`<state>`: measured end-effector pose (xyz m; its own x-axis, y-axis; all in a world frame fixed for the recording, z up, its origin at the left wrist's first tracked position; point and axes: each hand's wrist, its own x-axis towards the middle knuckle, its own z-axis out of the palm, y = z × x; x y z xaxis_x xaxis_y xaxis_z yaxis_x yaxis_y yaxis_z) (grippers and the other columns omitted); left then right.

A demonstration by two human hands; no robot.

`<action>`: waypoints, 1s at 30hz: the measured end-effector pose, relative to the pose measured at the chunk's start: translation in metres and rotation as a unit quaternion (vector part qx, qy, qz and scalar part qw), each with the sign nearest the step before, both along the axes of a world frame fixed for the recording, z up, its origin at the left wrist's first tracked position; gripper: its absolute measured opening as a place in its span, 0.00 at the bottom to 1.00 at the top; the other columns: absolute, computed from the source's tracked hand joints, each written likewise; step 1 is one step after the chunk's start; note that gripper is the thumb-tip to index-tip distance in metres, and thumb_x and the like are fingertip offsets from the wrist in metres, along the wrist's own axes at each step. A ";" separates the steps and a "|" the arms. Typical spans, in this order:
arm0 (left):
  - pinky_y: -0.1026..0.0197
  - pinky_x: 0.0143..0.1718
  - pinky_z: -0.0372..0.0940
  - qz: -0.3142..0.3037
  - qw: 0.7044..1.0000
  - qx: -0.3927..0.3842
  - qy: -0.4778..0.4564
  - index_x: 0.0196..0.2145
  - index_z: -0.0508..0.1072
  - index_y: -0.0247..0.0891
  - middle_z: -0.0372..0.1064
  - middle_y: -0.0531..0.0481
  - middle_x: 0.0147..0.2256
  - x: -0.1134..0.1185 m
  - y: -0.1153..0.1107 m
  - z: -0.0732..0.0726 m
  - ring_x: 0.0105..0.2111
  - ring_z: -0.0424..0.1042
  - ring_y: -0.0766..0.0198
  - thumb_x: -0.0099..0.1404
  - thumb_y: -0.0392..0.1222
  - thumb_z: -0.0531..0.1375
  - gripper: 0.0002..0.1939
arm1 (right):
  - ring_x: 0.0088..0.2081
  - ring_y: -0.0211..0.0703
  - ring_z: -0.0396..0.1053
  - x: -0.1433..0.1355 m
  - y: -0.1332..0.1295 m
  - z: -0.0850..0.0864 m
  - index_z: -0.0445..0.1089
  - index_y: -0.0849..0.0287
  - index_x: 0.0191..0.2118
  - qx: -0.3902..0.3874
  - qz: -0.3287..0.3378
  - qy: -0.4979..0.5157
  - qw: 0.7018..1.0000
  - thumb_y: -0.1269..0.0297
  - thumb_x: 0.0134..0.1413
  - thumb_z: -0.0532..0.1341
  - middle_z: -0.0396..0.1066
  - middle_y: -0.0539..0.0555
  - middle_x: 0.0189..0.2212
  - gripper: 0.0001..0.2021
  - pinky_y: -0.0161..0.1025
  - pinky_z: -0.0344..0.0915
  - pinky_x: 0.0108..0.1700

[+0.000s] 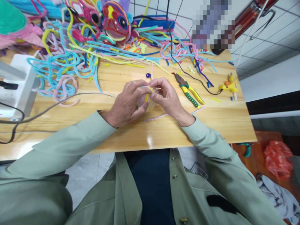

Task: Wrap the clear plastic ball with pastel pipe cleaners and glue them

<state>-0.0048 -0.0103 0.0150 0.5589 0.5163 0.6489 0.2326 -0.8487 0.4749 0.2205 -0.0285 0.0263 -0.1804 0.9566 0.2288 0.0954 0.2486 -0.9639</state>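
Observation:
Both hands meet over the middle of the table. My left hand (130, 101) is closed round a small craft piece of yellow and pale purple pipe cleaner (147, 97), most of it hidden by the fingers. The fingertips of my right hand (165, 95) pinch at the top of that same piece. A pink pipe cleaner (152, 70) sticks up just beyond the fingertips, beside a small dark blue round bead (148, 75). Under the right wrist lies a thin pale purple pipe cleaner (157, 117). Pliers with green and yellow handles (189, 93) rest right of my right hand.
Tangled blue pipe cleaners (77, 61) spread over the left and back. A red fish-like craft figure (116, 22) stands behind them. At right lies a yellow glue gun (229, 86) with a black cord. A white power box (23, 84) stands left, its cable crossing the table.

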 end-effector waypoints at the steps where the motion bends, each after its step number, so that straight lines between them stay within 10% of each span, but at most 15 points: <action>1: 0.35 0.66 0.71 0.002 1.000 0.005 0.002 0.65 0.67 0.51 0.72 0.39 0.64 0.000 0.000 0.000 0.66 0.73 0.44 0.84 0.50 0.56 0.16 | 0.52 0.47 0.74 -0.001 0.000 0.000 0.74 0.51 0.50 0.002 -0.003 -0.005 1.000 0.36 0.59 0.74 0.77 0.52 0.51 0.27 0.47 0.70 0.55; 19: 0.33 0.64 0.72 0.034 0.999 -0.001 0.009 0.64 0.67 0.53 0.72 0.42 0.62 0.003 -0.005 0.004 0.63 0.73 0.49 0.86 0.53 0.52 0.15 | 0.52 0.47 0.75 -0.006 -0.004 0.002 0.73 0.51 0.50 0.014 -0.018 -0.033 0.999 0.49 0.63 0.70 0.77 0.51 0.52 0.16 0.49 0.71 0.55; 30: 0.37 0.64 0.71 0.003 1.000 -0.030 -0.009 0.64 0.70 0.55 0.72 0.43 0.61 -0.002 -0.001 0.008 0.63 0.73 0.48 0.86 0.53 0.54 0.14 | 0.51 0.48 0.74 -0.011 -0.004 0.006 0.73 0.50 0.48 0.003 -0.037 -0.044 0.998 0.38 0.60 0.73 0.77 0.51 0.50 0.23 0.50 0.72 0.56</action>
<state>-0.0069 -0.0109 0.0235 0.5435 0.5578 0.6273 0.2286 -0.8174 0.5288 0.2099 -0.0324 0.0322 -0.1284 0.9666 0.2217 0.1982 0.2440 -0.9493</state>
